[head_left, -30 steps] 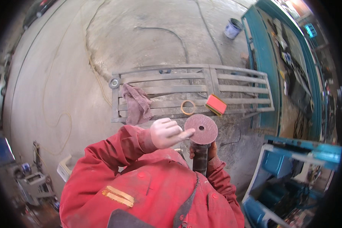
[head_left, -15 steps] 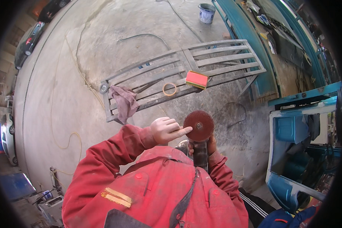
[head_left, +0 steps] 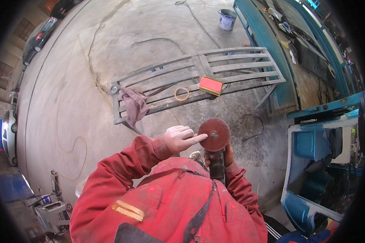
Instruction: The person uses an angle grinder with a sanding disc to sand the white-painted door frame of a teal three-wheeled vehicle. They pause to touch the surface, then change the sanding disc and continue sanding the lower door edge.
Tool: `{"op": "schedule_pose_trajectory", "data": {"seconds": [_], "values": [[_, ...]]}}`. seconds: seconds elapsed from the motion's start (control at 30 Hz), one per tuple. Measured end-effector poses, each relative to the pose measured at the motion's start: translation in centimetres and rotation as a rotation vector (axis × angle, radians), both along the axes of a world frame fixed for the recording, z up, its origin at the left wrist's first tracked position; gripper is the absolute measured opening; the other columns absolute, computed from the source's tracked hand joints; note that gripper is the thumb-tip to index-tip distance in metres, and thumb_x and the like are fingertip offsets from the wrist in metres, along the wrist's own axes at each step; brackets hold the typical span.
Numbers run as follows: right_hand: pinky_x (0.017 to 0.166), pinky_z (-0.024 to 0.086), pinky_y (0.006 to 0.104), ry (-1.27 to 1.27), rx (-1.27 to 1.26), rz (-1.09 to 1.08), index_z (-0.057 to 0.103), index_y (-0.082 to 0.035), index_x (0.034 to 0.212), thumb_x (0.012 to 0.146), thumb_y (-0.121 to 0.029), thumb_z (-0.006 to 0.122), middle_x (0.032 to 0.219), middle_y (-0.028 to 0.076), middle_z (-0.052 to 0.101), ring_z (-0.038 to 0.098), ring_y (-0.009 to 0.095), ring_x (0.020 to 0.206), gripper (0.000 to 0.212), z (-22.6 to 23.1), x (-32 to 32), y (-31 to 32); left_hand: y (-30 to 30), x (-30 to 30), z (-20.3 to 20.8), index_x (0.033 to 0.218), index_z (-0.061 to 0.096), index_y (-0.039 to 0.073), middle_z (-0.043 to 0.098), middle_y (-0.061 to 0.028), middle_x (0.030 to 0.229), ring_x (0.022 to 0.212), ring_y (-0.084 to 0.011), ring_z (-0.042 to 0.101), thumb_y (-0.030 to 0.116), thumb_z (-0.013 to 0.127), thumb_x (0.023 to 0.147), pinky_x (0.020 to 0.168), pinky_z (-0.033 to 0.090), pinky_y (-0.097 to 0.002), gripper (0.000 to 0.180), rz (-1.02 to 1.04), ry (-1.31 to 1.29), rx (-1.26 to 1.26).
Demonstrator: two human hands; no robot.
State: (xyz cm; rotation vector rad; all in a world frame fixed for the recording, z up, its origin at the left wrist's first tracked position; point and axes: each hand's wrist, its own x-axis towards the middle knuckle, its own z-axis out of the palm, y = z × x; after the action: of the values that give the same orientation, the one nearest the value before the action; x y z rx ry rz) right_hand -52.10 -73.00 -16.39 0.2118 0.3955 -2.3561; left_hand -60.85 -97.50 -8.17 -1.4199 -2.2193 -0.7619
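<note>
My right hand (head_left: 229,154) grips the dark body of an angle grinder (head_left: 217,167) in front of my chest. The grinder's round reddish-brown disc (head_left: 220,142) faces up, with a metal nut at its centre. My left hand (head_left: 182,139), in a pale glove, has its index finger stretched out over the disc, the tip close to the nut. Its other fingers are curled in, and it holds nothing. Whether the fingertip presses on the disc, I cannot tell. Most of the right hand's fingers are hidden behind the grinder.
Beyond my hands stands a grey slatted bench (head_left: 240,66), bearing a mauve cloth (head_left: 134,104), a tan ring (head_left: 181,88) and a red-and-green block (head_left: 210,84). A teal vehicle body (head_left: 302,208) stands at right. Hoses (head_left: 84,150) cross the floor; a bucket (head_left: 227,21) is far off.
The whole view has shifted slightly, so the surroundings sit a little to the right. My hands and the grinder keep nearly the same pose, the left index finger still over the disc.
</note>
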Motion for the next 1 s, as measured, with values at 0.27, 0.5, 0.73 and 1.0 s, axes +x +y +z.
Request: {"op": "schedule_pose_trajectory", "data": {"seconds": [0.27, 0.5, 0.73, 1.0], "values": [[0.058, 0.057, 0.0434, -0.034, 0.023, -0.03, 0.052, 0.007, 0.127, 0.086, -0.083, 0.033, 0.091, 0.025, 0.066, 0.067, 0.034, 0.066, 0.1, 0.3, 0.0, 0.8, 0.6, -0.2, -0.2, 0.131, 0.064, 0.018, 0.048, 0.001, 0.07, 0.058, -0.0146, 0.052, 0.011, 0.066, 0.081, 0.05, 0.043, -0.0281, 0.05, -0.023, 0.015, -0.021], [0.057, 0.057, 0.0433, 0.026, 0.01, -0.076, 0.053, 0.006, 0.126, 0.087, -0.083, 0.029, 0.088, 0.024, 0.066, 0.067, 0.034, 0.065, 0.099, 1.4, -0.1, 0.7, 1.2, -0.2, 2.4, 0.126, 0.065, 0.012, 0.049, -0.0018, 0.068, 0.053, -0.0189, 0.053, 0.01, 0.072, 0.067, 0.046, 0.042, -0.0322, 0.06, 0.027, -0.078, 0.09], [0.056, 0.057, 0.0418, 0.015, 0.02, -0.078, 0.055, 0.001, 0.124, 0.088, -0.082, 0.027, 0.089, 0.022, 0.066, 0.068, 0.032, 0.066, 0.095, 2.0, -0.5, 0.2, 4.9, -0.9, 5.1, 0.117, 0.068, 0.016, 0.055, -0.0033, 0.069, 0.055, -0.022, 0.058, 0.033, 0.079, 0.075, 0.047, 0.045, -0.0345, 0.046, 0.102, -0.166, -0.09], [0.057, 0.058, 0.0423, 0.022, 0.039, -0.047, 0.055, 0.001, 0.124, 0.089, -0.082, 0.027, 0.089, 0.022, 0.067, 0.068, 0.032, 0.067, 0.094, 2.1, -1.1, 0.1, 4.4, -1.5, 4.6, 0.116, 0.068, 0.019, 0.064, -0.0045, 0.08, 0.062, -0.0245, 0.065, 0.039, 0.077, 0.077, 0.051, 0.049, -0.0355, 0.044, 0.14, -0.222, -0.152]]}}
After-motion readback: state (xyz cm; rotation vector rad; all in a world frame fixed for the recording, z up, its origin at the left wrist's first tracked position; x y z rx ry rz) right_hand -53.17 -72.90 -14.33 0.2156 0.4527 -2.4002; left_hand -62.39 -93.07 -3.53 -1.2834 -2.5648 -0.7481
